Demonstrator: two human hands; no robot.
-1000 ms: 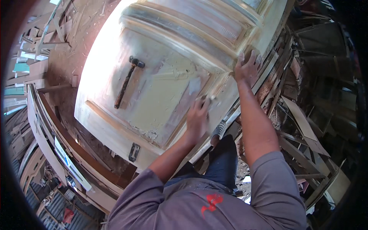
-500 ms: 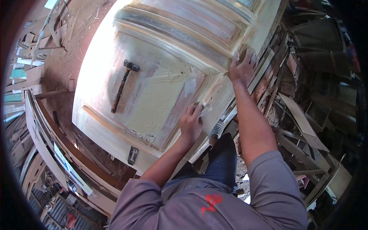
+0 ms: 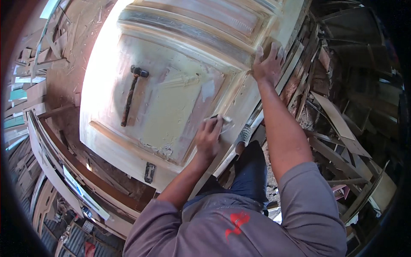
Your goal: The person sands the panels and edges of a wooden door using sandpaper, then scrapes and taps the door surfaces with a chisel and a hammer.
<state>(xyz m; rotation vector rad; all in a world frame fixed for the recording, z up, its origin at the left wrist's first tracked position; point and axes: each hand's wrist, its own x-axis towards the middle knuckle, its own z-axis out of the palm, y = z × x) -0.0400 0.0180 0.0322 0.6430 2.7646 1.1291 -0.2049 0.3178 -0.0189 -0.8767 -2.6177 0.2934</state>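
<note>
A panelled door (image 3: pixel 111 98) with pale filler patches lies before me. My left hand (image 3: pixel 207 135) is closed round a small dark-and-pale pad (image 3: pixel 218 120), pressed on the moulding along the lower panel's right side. My right hand (image 3: pixel 267 64) rests farther up on the door's right edge, fingers spread, over a brownish patch I cannot make out clearly. A hammer (image 3: pixel 130 94) with a worn handle lies on the lower panel, left of my hands. A dark metal plate (image 3: pixel 150 172) sits near the door's near edge.
Curved boards (image 3: pixel 64 167) lie along the lower left. Scrap wood (image 3: pixel 36 73) is piled at the far left. Planks and offcuts (image 3: pixel 338 124) crowd the right side below the door's edge. My foot (image 3: pixel 243 137) shows beside that edge.
My left hand has slid toward me along the moulding with the pad. My right hand stays on the door's edge. The whole view has shifted slightly with my head.
</note>
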